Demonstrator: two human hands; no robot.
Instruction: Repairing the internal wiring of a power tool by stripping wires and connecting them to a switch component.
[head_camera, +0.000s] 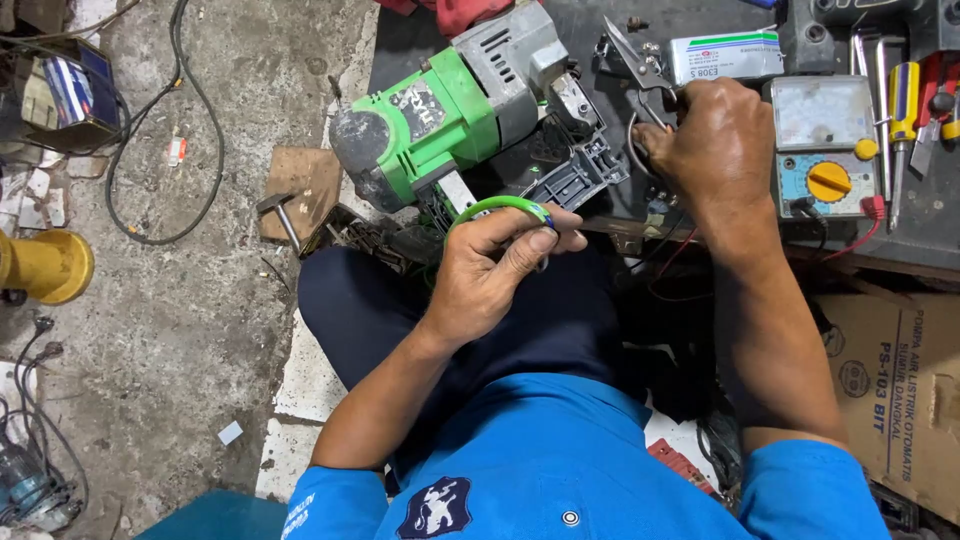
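A green and grey motor unit (440, 120) lies tilted at the edge of a dark workbench (700, 20), above my lap. A green wire (497, 204) curves out from it, and my left hand (490, 275) pinches the wire's end between thumb and fingers. My right hand (705, 140) is closed on the handles of metal scissors (632, 55), whose blades point up and left. The cutter sits a short way right of the wire and apart from it.
A grey and blue multimeter with a yellow dial (825, 150) sits right of my right hand, its red lead hanging down. Screwdrivers (905, 95) lie beyond it. A hammer (280, 212) rests on a wooden block, a yellow cylinder (45, 265) stands at left, a cardboard box (900, 390) at right.
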